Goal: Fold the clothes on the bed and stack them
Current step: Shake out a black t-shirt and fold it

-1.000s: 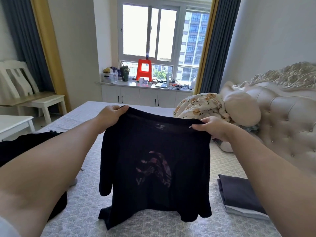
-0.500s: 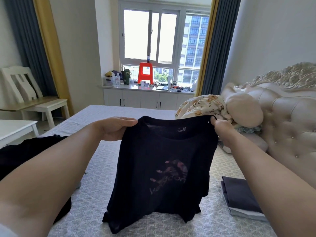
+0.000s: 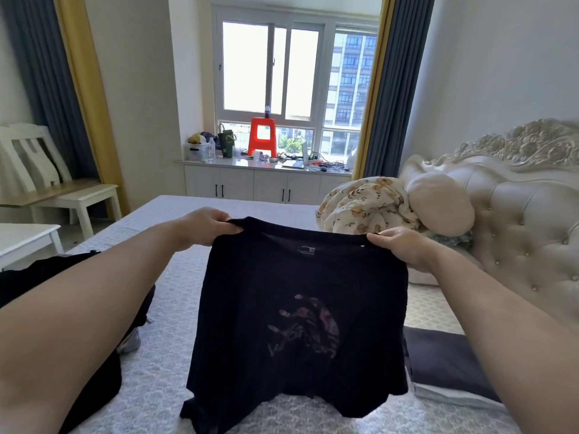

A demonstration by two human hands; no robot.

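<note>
Head view. A black T-shirt [image 3: 297, 308] hangs in the air above the bed [image 3: 175, 364], held by its two shoulders. The left hand [image 3: 203, 227] pinches the left shoulder seam with curled fingers; the right hand [image 3: 404, 245] grips the right shoulder the same way, thumb on the near face of the cloth. The top edge runs nearly level between the hands, so the body falls flat and the faint print shows through the fabric. The hem trails onto the bedspread at the lower left. This hold probably serves to spread the garment and find its centre line before it is laid down for folding.

To the right on the bed lies a folded dark garment [image 3: 445, 364] on top of a paler folded piece, apparently the start of the stack; the right forearm crosses part of it. To the left, more dark unfolded clothing [image 3: 37, 277] lies under the left forearm, likely still to be folded. A floral quilt [image 3: 366, 205] and a round pillow [image 3: 441, 205] sit near the headboard [image 3: 517, 195], well apart from the shirt. The bed surface directly beneath the shirt is hidden by it.
</note>
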